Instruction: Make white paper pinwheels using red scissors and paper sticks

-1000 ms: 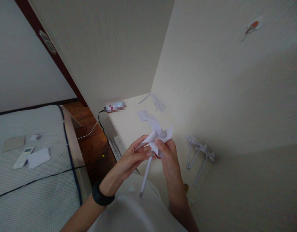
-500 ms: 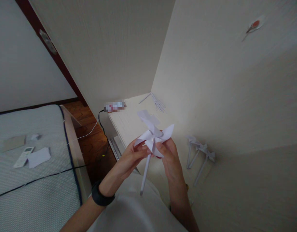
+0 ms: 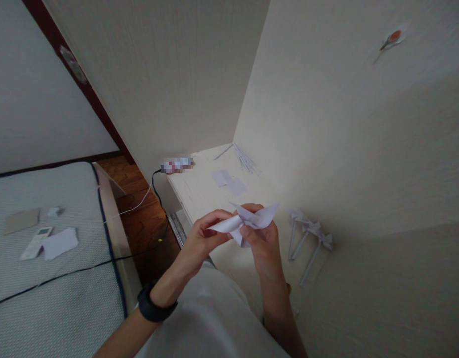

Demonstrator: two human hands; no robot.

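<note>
I hold a white paper pinwheel [image 3: 247, 223] in front of me, above a white desk [image 3: 199, 191]. My left hand [image 3: 201, 238] pinches its left blade between thumb and fingers. My right hand [image 3: 262, 244] grips it from the right, thumb over the centre. The pinwheel lies nearly flat, blades pointing sideways, and its stick is hidden behind my hands. A dark band sits on my left wrist.
Finished paper pinwheels [image 3: 307, 236] lie on the desk by the right wall. Two paper squares [image 3: 228, 182] and several thin white sticks [image 3: 244, 159] lie farther back. A bed [image 3: 46, 278] at left carries a remote [image 3: 36, 242], paper pieces and a black cable.
The pinwheel has tipped from facing me to lying nearly flat, and its white stick no longer shows below my hands. Both hands shifted slightly upward and right.
</note>
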